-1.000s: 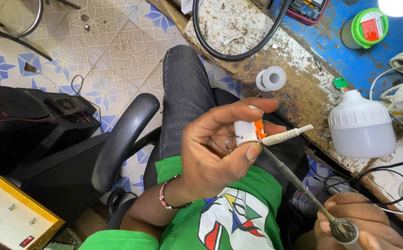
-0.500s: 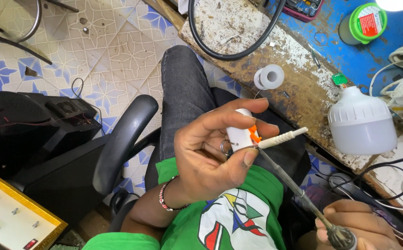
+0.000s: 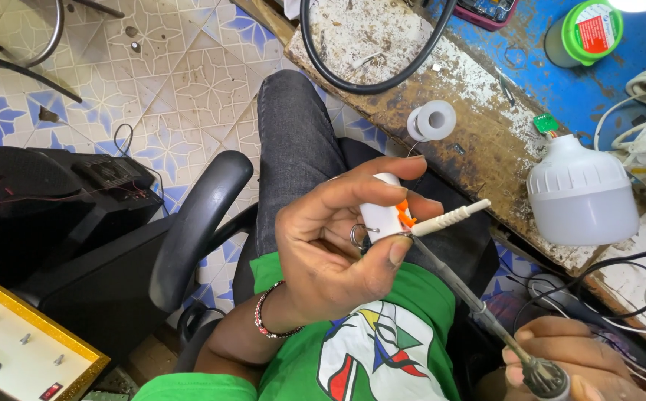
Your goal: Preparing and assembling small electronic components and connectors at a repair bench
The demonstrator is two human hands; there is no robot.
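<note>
The left hand (image 3: pixel 330 252) is raised over the lap, its grip closed around a small white plastic part (image 3: pixel 380 212): the thumb presses along its lower side and the forefinger curls over its top. The part is rounded, with a bright orange clip (image 3: pixel 404 215) on its side, a ribbed white sleeve (image 3: pixel 449 219) jutting out to the right and a small metal ring (image 3: pixel 358 236) hanging at its near end. The right hand (image 3: pixel 560 360), low at the bottom edge, has its fingers wrapped tight round the handle of a soldering iron (image 3: pixel 479 301). The iron's thin dark shaft slants up and to the left, and its tip meets the white part just beside the left thumb.

On the worn wooden surface (image 3: pixel 486 141) beyond the knees lies a white bulb housing (image 3: pixel 579 193) on its side, with a small green circuit piece (image 3: pixel 545 122) at its neck. A white reel (image 3: pixel 432 121) sits near the surface's near edge, well apart from the housing. Farther back, on the blue part of the surface, stands a round green tub (image 3: pixel 590 31) with a white and red label on its lid. A black cable (image 3: pixel 371 82) loops across the surface. At the lower left is a cream panel with a gold rim (image 3: pixel 26 356).
</note>
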